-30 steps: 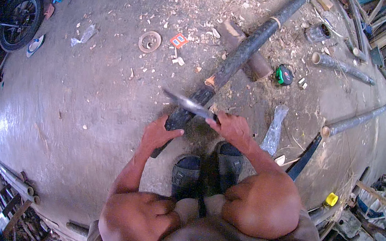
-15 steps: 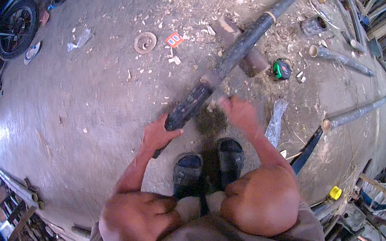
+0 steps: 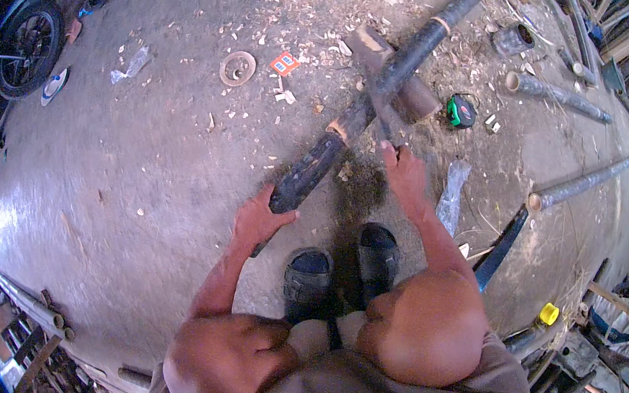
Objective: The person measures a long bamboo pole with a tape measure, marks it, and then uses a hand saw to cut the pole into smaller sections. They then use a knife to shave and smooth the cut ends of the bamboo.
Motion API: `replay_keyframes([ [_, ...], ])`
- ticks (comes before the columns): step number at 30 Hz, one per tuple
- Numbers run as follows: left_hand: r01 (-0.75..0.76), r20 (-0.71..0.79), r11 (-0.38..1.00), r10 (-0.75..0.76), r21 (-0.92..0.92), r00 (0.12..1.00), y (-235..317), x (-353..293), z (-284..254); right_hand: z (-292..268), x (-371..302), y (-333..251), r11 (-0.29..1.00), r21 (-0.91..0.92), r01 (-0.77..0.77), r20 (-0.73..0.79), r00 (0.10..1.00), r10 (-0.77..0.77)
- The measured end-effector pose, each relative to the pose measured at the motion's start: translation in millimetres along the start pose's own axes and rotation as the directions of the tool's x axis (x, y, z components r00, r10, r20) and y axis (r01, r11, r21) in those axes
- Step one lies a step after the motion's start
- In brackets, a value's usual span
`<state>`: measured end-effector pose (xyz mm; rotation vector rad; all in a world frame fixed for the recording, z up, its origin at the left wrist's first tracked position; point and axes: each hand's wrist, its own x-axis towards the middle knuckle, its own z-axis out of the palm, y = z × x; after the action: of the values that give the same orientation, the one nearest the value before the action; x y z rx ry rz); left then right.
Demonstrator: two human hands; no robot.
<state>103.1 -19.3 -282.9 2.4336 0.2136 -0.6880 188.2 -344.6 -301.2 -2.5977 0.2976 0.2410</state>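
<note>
A dark bamboo pole [image 3: 308,174] slants from near my feet to the far right, with a pale notch cut across it about midway. My left hand [image 3: 261,217] is closed round its near end, thumb over the top. Under the pole, crosswise, lies a short thick log [image 3: 418,103] that props it up. To the right of the pole my right hand [image 3: 407,172] is closed on a knife [image 3: 384,117]. The blade is smeared by motion and reaches up against the pole just beyond the notch.
Wood chips litter the floor round the log. A green-and-black tape measure [image 3: 461,111], a tin can [image 3: 513,39] and cut bamboo lengths [image 3: 558,97] lie to the right. A handsaw [image 3: 502,247] rests near my right knee. A round dish [image 3: 237,68] stands at the left.
My right hand has moved slightly right and nearer to me, and the knife blade now shows against the pole. The left hand keeps its hold on the near end.
</note>
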Motion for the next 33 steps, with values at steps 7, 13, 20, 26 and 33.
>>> replay_keyframes([
  [7, 0.002, -0.05, 0.998, 0.001, 0.063, 0.999, -6, -4, 9, 11, -21, -10, 0.968, -0.146, 0.206, 0.189, 0.966, -0.177],
  [13, 0.014, 0.0, 1.0, -0.014, 0.023, 1.0, -6, -2, 2, -2, -45, -34, 0.894, -0.164, 0.416, 0.346, 0.873, -0.343],
  [20, -0.073, -0.059, 0.996, 0.07, -0.045, 0.996, -15, 4, 13, -2, -33, -18, 0.857, -0.198, 0.476, 0.262, 0.868, -0.421],
  [26, 0.004, -0.029, 0.999, -0.003, 0.039, 1.0, 6, -13, 3, 5, -15, -1, 0.984, -0.032, 0.174, 0.099, 0.981, -0.17],
  [33, 0.048, 0.059, 0.999, -0.048, -0.001, 0.997, -4, -3, 1, -2, -20, -11, 0.976, -0.049, 0.21, 0.068, 0.976, -0.207],
])
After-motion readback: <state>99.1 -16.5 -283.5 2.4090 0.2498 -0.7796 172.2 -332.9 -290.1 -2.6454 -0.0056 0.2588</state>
